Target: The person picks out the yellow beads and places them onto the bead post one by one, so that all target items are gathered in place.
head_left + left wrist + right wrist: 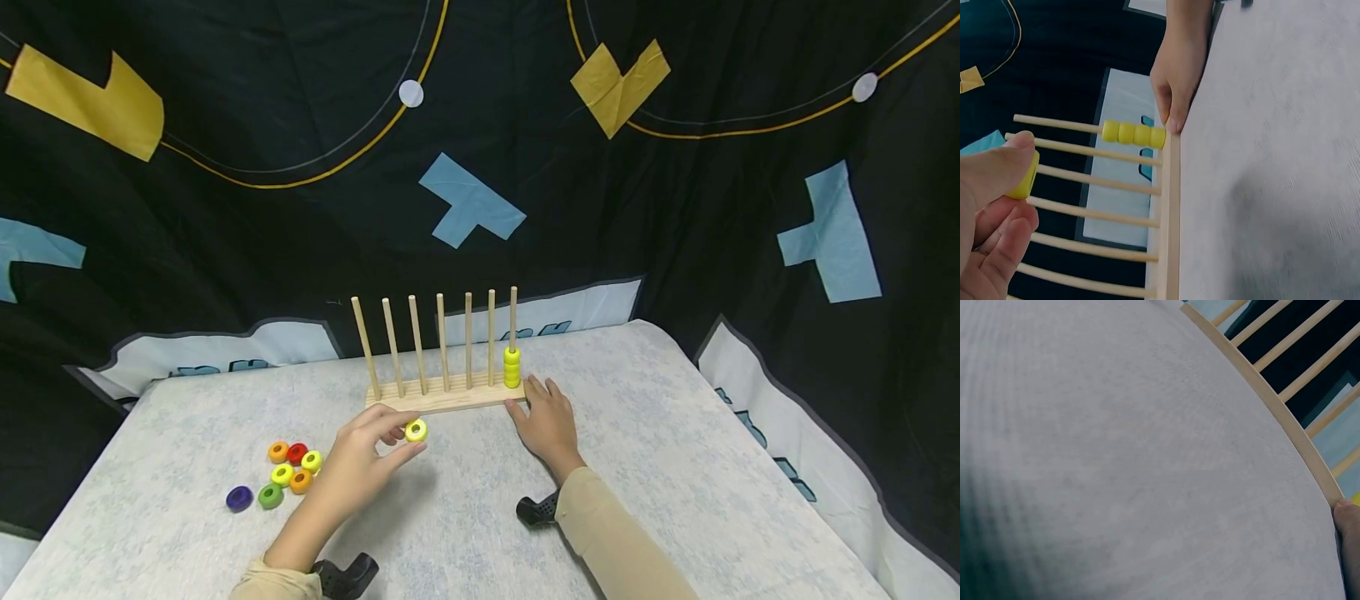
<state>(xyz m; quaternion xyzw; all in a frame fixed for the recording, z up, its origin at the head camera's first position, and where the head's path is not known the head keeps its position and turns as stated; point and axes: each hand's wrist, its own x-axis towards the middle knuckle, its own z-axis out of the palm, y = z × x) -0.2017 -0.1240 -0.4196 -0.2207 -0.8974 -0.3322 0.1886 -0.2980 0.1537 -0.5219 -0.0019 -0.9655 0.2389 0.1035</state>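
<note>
My left hand [367, 450] pinches a yellow ring bead [416, 438] between thumb and fingers, in front of a wooden peg stand [442, 402]. In the left wrist view the same bead shows its side, raised off the table near the peg tips. Several upright pegs stand in a row on the base. On the rightmost peg sits a stack of yellow beads [512, 369]. My right hand [550, 423] grips the right end of the base, its thumb at the front edge. In the right wrist view only part of the thumb [1349, 519] shows.
Left of my left hand lie loose beads: a purple bead [239, 499], a green bead [271, 497], a red bead [297, 454], plus several orange and yellow ones. Pale cloth covers the table [675, 467]. A dark patterned curtain [337, 242] hangs behind the stand.
</note>
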